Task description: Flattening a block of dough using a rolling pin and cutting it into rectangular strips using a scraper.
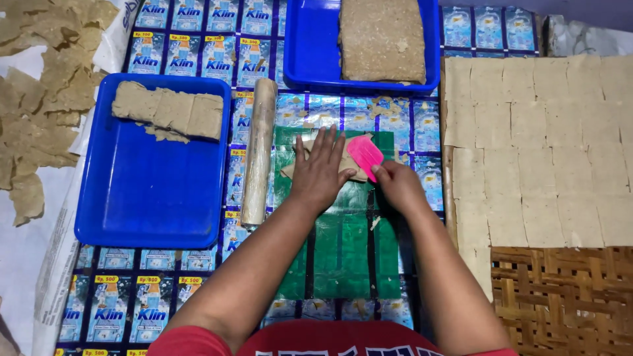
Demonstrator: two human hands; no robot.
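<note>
Dough sheet (298,165), thin, flat and pale tan, lies on the upper part of a green plastic sheet (343,250) striped with dark lines, right in front of the person; its edges are uneven, and only its left corner and its lower edge show past the hands. The left hand (321,173) rests flat on top of it, fingers stretched and spread, pressing down and gripping nothing. The right hand (397,184) clasps a pink plastic scraper (364,155) by its lower corner between thumb and fingers, with the blade laid against the right side of the dough sheet. Just to the left of the green plastic sheet lies a wooden rolling pin (258,153) wrapped in clear film, running lengthwise away from the person. Further left sits a blue tray (151,198) with a slab of dough (168,111) along its far edge, scored into squarish blocks, with crumbs below it. A second blue tray (316,59) at the top holds a large thick dough block (382,39), coarse and brownish. To the right, cut dough squares (541,145) lie edge to edge in neat rows on a woven bamboo mat (560,296). At the far left, ragged dough scraps (39,105) lie piled on a white sack. The whole working surface is covered with a blue printed sachet sheet (191,46), shiny and dusted with small dough crumbs.
</note>
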